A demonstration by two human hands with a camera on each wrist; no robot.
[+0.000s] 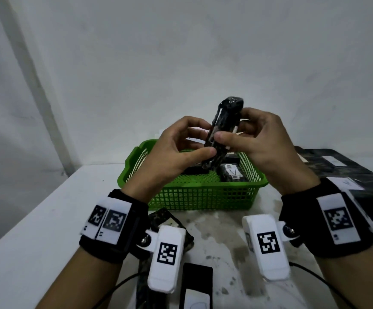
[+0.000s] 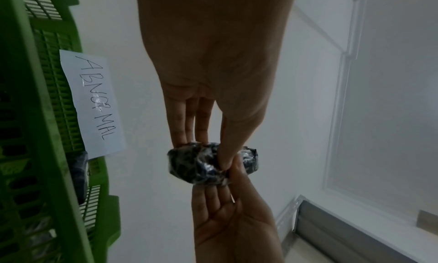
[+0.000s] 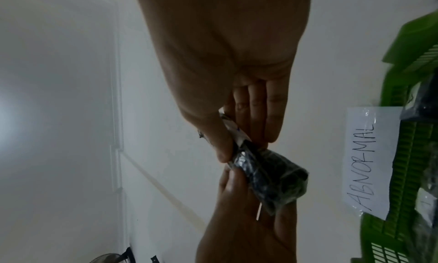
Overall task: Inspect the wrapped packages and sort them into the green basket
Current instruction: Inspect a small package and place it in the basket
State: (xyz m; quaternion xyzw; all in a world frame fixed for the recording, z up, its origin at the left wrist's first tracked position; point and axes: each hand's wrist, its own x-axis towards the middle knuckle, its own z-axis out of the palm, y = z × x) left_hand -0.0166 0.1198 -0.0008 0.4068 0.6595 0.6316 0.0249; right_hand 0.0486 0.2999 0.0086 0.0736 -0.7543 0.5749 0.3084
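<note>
Here, both hands, left hand [image 1: 176,150] and right hand [image 1: 259,141], pinching one dark wrapped package [image 1: 222,132] upright, green basket [image 1: 203,195] beneath them holding another package [image 1: 232,173], "ABNORMAL" label [image 2: 92,102] on its far wall, more packages [image 1: 337,166] right of the hands.

The package [image 1: 222,134] wears glossy, crinkled dark film; the basket [image 1: 203,195] is green plastic mesh with a paper label [image 2: 92,104].

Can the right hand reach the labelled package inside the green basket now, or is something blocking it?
Probably not yet. The right hand and left hand both grip the dark wrapped package above the green basket. The labelled package lies uncovered below, so once freed it likely could.
</note>
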